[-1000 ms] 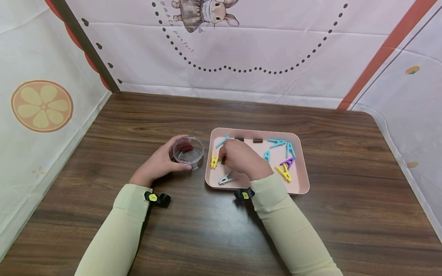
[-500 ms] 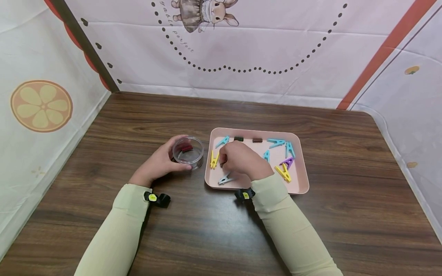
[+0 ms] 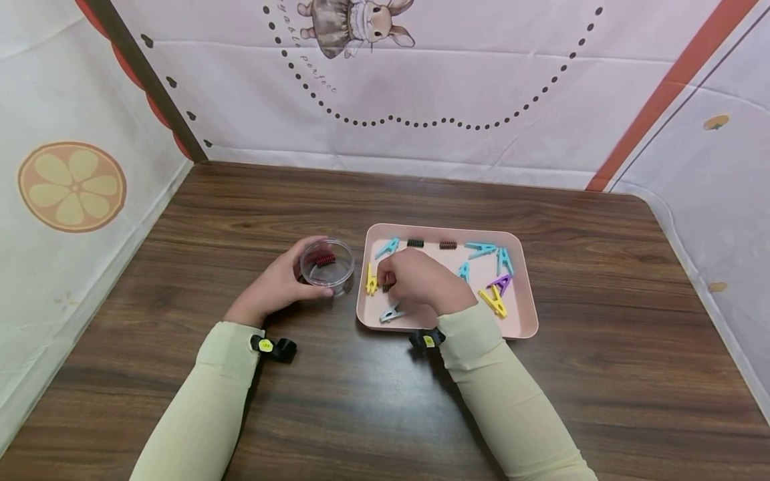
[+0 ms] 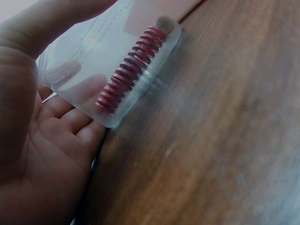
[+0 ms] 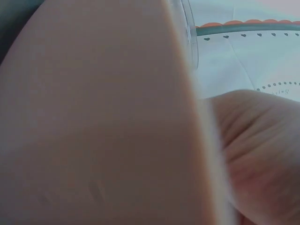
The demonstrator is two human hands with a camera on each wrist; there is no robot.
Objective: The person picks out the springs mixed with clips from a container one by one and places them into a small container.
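Observation:
My left hand (image 3: 279, 282) grips a round clear plastic container (image 3: 344, 286) standing on the table, fingers behind and thumb in front. Inside it lies a red coil spring (image 3: 325, 259), large in the left wrist view with a second round end beside it. My right hand (image 3: 418, 277) reaches into the pink tray (image 3: 528, 294) with curled fingers. A dark coil spring (image 3: 388, 287) shows partly below those fingers; whether they pinch it is hidden. Close to the fingertips lies a yellow clip (image 3: 371, 280). In the right wrist view the tray wall (image 5: 93, 93) covers the fingertips.
The tray also holds a green-black spring (image 3: 416, 243), a brown spring (image 3: 448, 245), a pale grey clip (image 3: 392, 312), several blue clips (image 3: 481, 249), a purple clip (image 3: 500, 284) and another yellow clip (image 3: 494, 303). Printed cloth (image 3: 421, 87) borders the wooden table (image 3: 240, 200).
My right fingers have shifted slightly left toward the yellow clip, and the dark spring under them shows a little lower. The left hand and container have stayed put.

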